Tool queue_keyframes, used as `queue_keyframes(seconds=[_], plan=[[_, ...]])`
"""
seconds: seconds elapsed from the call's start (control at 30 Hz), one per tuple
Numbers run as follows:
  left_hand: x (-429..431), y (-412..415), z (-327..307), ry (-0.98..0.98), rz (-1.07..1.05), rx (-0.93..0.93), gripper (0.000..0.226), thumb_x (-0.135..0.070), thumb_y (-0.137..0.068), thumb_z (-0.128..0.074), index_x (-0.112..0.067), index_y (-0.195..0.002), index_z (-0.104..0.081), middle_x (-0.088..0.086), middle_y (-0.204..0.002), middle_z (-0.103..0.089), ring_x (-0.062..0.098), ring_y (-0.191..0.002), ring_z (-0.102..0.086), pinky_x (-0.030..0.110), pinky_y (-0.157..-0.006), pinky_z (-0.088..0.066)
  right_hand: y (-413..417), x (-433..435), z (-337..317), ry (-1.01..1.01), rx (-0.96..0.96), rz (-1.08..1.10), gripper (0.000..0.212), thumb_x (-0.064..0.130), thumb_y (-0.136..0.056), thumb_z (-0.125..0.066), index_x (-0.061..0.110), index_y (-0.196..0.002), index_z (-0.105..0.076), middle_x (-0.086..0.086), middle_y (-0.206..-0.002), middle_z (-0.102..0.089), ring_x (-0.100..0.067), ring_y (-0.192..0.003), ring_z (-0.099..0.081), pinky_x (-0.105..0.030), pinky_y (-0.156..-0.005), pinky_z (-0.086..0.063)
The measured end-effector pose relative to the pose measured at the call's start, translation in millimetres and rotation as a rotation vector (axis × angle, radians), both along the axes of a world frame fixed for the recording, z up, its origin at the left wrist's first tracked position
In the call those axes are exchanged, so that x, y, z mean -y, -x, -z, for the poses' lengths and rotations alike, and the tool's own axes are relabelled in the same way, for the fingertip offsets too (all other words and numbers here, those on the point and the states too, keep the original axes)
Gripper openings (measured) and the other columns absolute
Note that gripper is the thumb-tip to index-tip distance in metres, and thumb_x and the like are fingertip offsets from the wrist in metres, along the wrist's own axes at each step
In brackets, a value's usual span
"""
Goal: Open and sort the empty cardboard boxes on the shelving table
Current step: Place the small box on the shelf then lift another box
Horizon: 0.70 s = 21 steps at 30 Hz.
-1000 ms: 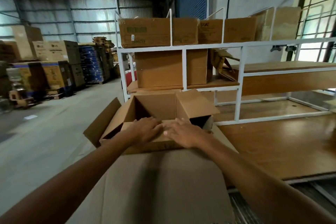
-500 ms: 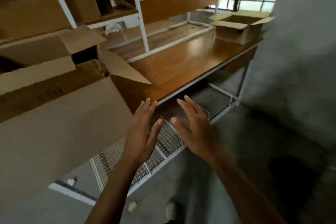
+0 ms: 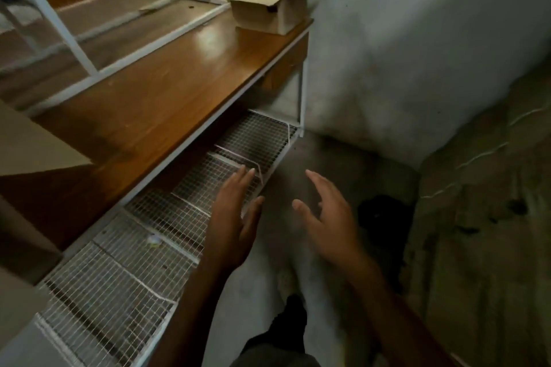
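At 12 o'clock, on the far end of the bench, stands an open cardboard box. Nearer, the left hand and right hand hover empty, fingers loosely straight, by the wire shelf. At 9 o'clock a cardboard flap juts in.

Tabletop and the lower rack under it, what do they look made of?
Tabletop: wood or wood-look laminate, glossy; brown grain with a bright window reflection. Lower rack: probably metal wire, white-coated; a thin grid you can see through.
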<state>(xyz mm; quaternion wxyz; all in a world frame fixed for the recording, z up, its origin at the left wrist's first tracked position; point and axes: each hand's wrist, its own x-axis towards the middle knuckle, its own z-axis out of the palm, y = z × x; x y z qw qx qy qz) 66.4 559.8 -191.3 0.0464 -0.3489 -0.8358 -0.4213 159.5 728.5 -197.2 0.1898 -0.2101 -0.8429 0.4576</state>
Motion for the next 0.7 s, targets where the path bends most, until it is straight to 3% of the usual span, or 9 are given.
queue_keyframes(seconds=[0.23,0.4,0.57,0.7], plan=[[-116,89,6,-0.052,0.041,0.056,0.057,-0.044,-0.097,-0.043,-0.015,-0.146,-0.043,0.005,-0.153,-0.042,0.019,-0.142,-0.038,0.053,-0.110,-0.038,84,-116,4,-0.017,0.002,0.044,0.060,0.036,-0.092,-0.064,0.030,-0.147,-0.040,0.006,-0.154,-0.038,-0.011,-0.141,-0.035,-0.046,-0.111,-0.038],[-197,156,-5,-0.071,0.105,0.078,0.054,-0.044,-0.098,-0.043,-0.022,-0.147,-0.040,-0.003,-0.152,-0.041,0.009,-0.140,-0.038,0.042,-0.111,-0.039,133,-198,5,0.040,0.007,0.123,0.058,0.036,-0.090,-0.065,0.038,-0.143,-0.042,0.024,-0.139,-0.038,-0.003,-0.135,-0.040,-0.041,-0.110,-0.042],[-278,209,-27,-0.093,0.200,0.087,0.055,-0.041,-0.098,-0.044,-0.019,-0.148,-0.040,-0.002,-0.152,-0.042,0.010,-0.140,-0.038,0.039,-0.111,-0.038,162,-259,21,0.146,-0.020,0.235,0.053,0.026,-0.088,-0.071,0.037,-0.135,-0.048,0.018,-0.134,-0.047,-0.002,-0.124,-0.048,-0.034,-0.098,-0.051],[-344,253,-34,-0.105,0.202,0.070,0.053,-0.041,-0.098,-0.045,-0.023,-0.147,-0.039,-0.010,-0.149,-0.041,0.007,-0.139,-0.039,0.032,-0.109,-0.037,192,-316,35,0.221,0.007,0.246,0.049,0.026,-0.089,-0.069,0.042,-0.129,-0.046,0.020,-0.132,-0.046,0.010,-0.112,-0.049,-0.023,-0.091,-0.049]])
